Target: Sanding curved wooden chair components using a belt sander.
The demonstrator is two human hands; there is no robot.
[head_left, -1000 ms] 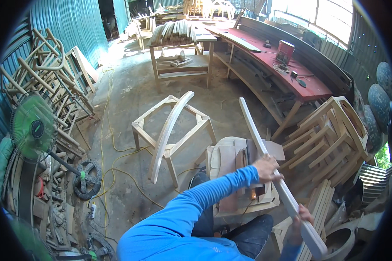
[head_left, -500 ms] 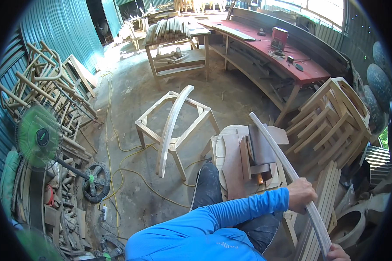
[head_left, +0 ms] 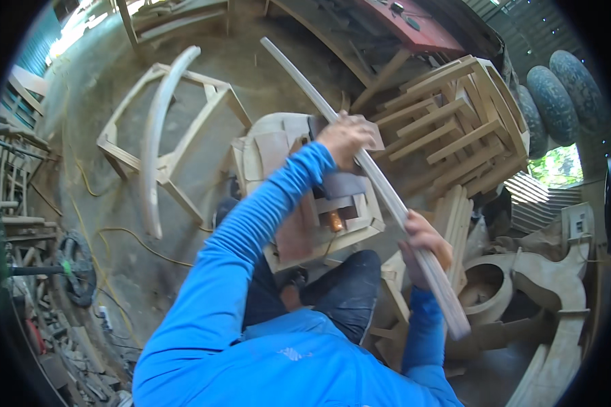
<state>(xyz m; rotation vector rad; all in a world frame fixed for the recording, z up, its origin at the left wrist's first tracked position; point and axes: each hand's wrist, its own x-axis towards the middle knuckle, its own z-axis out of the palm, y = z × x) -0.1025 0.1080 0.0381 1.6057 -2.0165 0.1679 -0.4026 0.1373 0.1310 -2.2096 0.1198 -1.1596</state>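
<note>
A long, slightly curved wooden slat runs slantwise in front of me, its far end over the floor and its near end by my right forearm. My left hand is closed round its upper part. Lower down, my right hand grips the same slat, somewhat blurred. Beneath it stands a low wooden stool with brown boards on top and an orange cylindrical thing in a gap.
At the left, another curved slat lies across an open wooden seat frame. Stacked frames stand at the right, beside long strips and curved wooden parts. A yellow cord crosses the floor. A red-topped bench is beyond.
The view has swung down and rightward. My left hand has moved farther up the slat, and my right hand now holds it above its near end, which has come into view.
</note>
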